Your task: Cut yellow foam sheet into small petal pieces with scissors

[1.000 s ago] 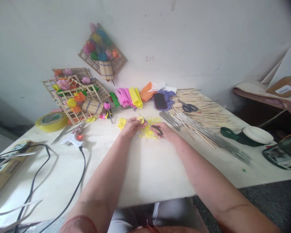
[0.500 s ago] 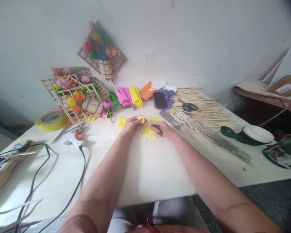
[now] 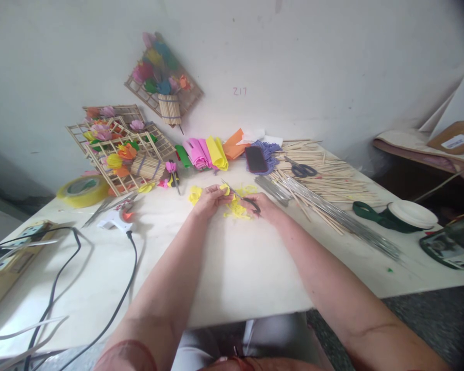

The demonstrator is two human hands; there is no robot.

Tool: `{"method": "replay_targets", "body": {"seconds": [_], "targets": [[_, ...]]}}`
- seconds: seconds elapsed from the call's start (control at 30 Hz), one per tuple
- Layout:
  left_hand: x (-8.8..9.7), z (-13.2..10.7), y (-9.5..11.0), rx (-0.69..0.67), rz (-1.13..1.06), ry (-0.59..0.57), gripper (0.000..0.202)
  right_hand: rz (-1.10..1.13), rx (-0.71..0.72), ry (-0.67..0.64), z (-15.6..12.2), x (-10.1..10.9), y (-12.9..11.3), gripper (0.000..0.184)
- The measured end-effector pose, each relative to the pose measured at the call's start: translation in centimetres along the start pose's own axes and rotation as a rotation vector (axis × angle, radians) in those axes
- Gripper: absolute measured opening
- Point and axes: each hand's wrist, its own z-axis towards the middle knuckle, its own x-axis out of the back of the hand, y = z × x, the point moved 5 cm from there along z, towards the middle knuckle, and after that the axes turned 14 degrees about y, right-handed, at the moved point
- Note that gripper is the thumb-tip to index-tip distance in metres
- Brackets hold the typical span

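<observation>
My left hand (image 3: 212, 200) pinches a small piece of yellow paper (image 3: 225, 189) between thumb and fingers. In my right hand (image 3: 263, 207) is a pair of scissors (image 3: 251, 204) with dark handles, its blades pointing up and left to the yellow piece. Whether the blades touch the paper is too small to tell. Under and between the hands lie yellow paper scraps (image 3: 237, 210). Several cut yellow pieces (image 3: 194, 195) rest just left of my left hand.
Behind the hands lie folded coloured paper (image 3: 216, 153), a phone (image 3: 256, 159) and purple yarn (image 3: 269, 154). To the right are wooden sticks (image 3: 332, 185), metal wires (image 3: 340, 219) and second scissors (image 3: 303, 170). A glue gun (image 3: 118, 219), tape roll (image 3: 83, 190) and cords sit left.
Both hands keep nearly the same place and hold the same things. The whole view has shifted very slightly.
</observation>
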Motion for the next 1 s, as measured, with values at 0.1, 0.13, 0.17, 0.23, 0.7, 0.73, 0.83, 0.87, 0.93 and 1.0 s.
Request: {"method": "replay_targets", "body": {"seconds": [0.1,0.13,0.17,0.23,0.7,0.73,0.83,0.87,0.93,1.0], "targets": [[-0.01,0.02,-0.02,-0.004,-0.003,-0.005,0.018,0.004,-0.004,0.000,0.13,-0.01,0.10,0.028],[-0.01,0.03,-0.02,-0.004,-0.005,-0.004,0.018,0.008,-0.004,-0.001,0.16,-0.02,0.11,0.029],[0.00,0.03,-0.02,-0.004,-0.006,-0.002,0.018,0.015,-0.005,-0.003,0.19,-0.03,0.12,0.029],[0.02,0.03,-0.01,-0.004,-0.006,0.001,0.018,0.034,-0.010,-0.009,0.23,-0.06,0.15,0.030],[0.05,0.01,0.13,-0.014,-0.018,0.011,0.017,0.030,-0.020,0.013,0.26,-0.09,0.14,0.027],[0.05,0.00,0.15,-0.015,-0.017,0.017,0.016,0.025,-0.020,0.011,0.25,-0.10,0.12,0.027],[0.05,-0.06,0.21,-0.015,-0.007,0.030,0.015,0.027,-0.024,0.007,0.25,-0.10,0.12,0.027],[0.04,-0.08,0.22,-0.014,-0.002,0.033,0.015,0.034,-0.027,0.005,0.25,-0.10,0.14,0.028],[0.03,-0.10,0.23,-0.009,0.005,0.042,0.015,0.036,-0.033,0.004,0.22,-0.09,0.19,0.028],[0.02,-0.11,0.23,-0.007,0.007,0.047,0.014,0.022,-0.032,0.008,0.15,-0.05,0.21,0.029]]}}
